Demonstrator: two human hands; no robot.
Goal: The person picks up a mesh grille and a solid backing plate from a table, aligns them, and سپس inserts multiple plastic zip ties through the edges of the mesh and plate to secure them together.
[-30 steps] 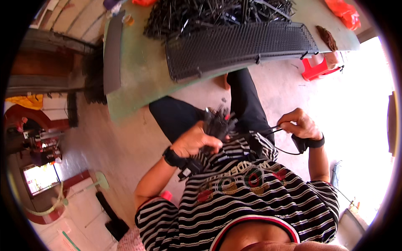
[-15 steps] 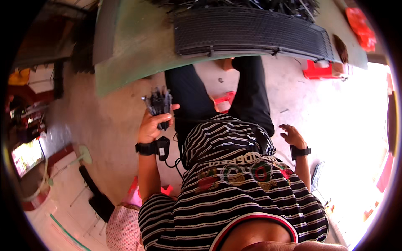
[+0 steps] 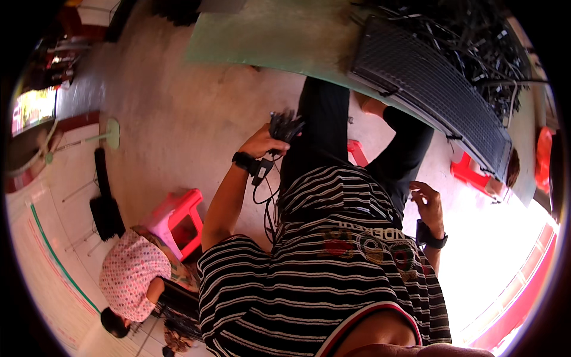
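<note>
My left hand [image 3: 260, 143] is closed round a bundle of thin black plastic pieces [image 3: 285, 125], held beside my left thigh. Their exact kind is too small to make out. A black band with a small box and cable [image 3: 260, 169] sits at that wrist. On my other side, my right hand [image 3: 427, 205] hangs near my right thigh with loosely bent fingers and nothing visible in them. In front of me, a black mesh tray [image 3: 434, 89] lies tilted along the edge of the green tabletop [image 3: 262, 41]. A heap of black strips [image 3: 476, 47] is behind it.
A red plastic stool [image 3: 189, 220] stands at my left, next to another person in a patterned pink top [image 3: 134, 271]. Another red stool [image 3: 470, 172] is beneath the table's right end. A red plastic bag [image 3: 543, 157] hangs at the far right, and a black bundle [image 3: 107, 217] rests at the left.
My view has swung left, so table and tray appear farther right. The other person and the red stool at left show more fully. My left hand keeps the bundle; my right fingers have curled slightly.
</note>
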